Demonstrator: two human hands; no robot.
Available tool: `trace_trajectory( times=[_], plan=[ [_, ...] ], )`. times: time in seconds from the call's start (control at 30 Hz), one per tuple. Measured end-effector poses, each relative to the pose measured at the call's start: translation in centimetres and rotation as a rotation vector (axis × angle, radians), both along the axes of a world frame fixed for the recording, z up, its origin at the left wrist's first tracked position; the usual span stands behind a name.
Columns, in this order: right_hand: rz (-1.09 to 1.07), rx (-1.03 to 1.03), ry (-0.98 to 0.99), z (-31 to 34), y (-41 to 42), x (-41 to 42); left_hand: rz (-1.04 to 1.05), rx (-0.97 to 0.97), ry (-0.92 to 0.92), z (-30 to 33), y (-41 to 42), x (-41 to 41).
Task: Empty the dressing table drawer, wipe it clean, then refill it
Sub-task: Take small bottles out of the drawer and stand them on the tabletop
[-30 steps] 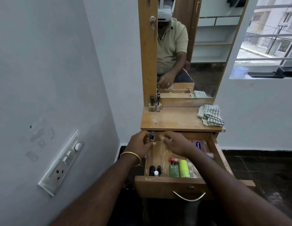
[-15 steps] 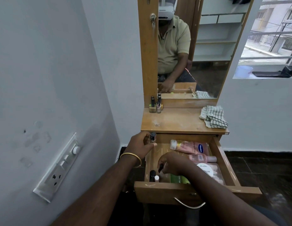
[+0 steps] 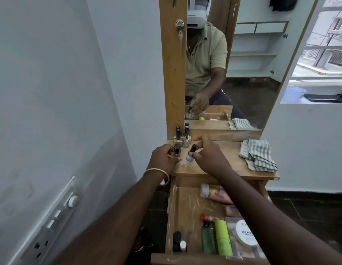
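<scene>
On the bench (image 3: 219, 165), each hand grips one nail polish: left hand (image 3: 162, 159), right hand (image 3: 208, 157). Emptying has barely begun; at 6 o'clock, the drawer (image 3: 185, 207) holds many bottles.

Pale grey-white walls (image 3: 61, 83) meet at a corner beside a wooden-framed mirror (image 3: 242, 83). A white switch panel (image 3: 51, 224) sits low on the left wall. At right, a window (image 3: 322, 60) admits daylight and shows buildings. The floor (image 3: 309, 211) is dark tile.

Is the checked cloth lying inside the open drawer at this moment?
No, the checked cloth lies folded on the tabletop's right side, above the open drawer.
</scene>
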State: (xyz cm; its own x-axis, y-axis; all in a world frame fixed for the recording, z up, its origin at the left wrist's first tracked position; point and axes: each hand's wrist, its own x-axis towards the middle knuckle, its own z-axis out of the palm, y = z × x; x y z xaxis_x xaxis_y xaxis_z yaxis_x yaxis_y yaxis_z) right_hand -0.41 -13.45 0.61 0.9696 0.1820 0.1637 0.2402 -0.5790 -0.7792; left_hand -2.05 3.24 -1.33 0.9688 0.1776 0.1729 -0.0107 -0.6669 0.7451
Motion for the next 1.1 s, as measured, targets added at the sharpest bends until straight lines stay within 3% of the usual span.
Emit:
trace_trajectory(
  times=[0.47,1.1],
  plan=[
    [-0.093,-0.148,-0.099,-2.8,2.8,6.0,0.065,-0.054,0.018,-2.2,-0.3,5.3],
    [-0.137,-0.057,-0.131,-2.2,2.9,5.5,0.149,-0.033,0.026,-1.1,-0.7,5.4]
  ],
)
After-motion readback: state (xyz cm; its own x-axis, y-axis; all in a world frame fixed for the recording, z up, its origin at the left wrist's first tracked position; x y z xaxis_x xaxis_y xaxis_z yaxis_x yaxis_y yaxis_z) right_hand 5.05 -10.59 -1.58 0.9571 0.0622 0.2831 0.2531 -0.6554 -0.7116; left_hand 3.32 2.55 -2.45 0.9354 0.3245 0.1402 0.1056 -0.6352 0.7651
